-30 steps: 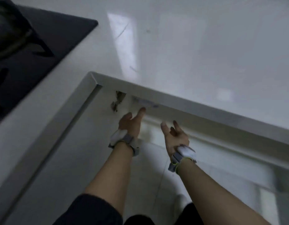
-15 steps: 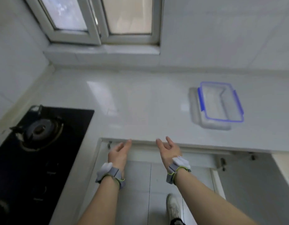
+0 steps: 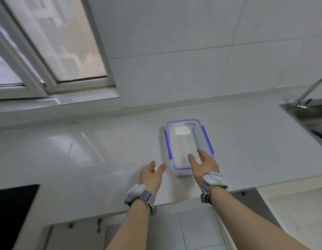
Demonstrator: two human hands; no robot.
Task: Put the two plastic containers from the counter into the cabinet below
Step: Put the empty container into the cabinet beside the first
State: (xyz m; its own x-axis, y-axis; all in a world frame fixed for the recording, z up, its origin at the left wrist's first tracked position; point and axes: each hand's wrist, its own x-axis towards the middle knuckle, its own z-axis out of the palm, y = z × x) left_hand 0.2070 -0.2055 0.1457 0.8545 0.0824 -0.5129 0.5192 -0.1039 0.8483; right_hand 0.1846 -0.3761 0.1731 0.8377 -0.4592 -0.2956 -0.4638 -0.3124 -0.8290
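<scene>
grey wristbands [image 3: 208,193] w/ white pads

White glossy counter [image 3: 102,150]; clear blue-rimmed plastic container [image 3: 183,141] flat on it, lid on.

My hands up from cabinet edge: left hand [image 3: 150,175] at container [image 3: 188,147] 7 o'clock, right hand [image 3: 204,164] over its near end, both open.

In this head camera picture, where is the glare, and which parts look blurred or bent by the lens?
Head view: window light makes pale glare streaks on the glossy counter left of the clear container. The window frame and wall tile lines lean and curve from the wide-angle lens. The stove corner at lower left is smeared. Both open hands, left hand and right hand, stay fairly sharp.
</scene>
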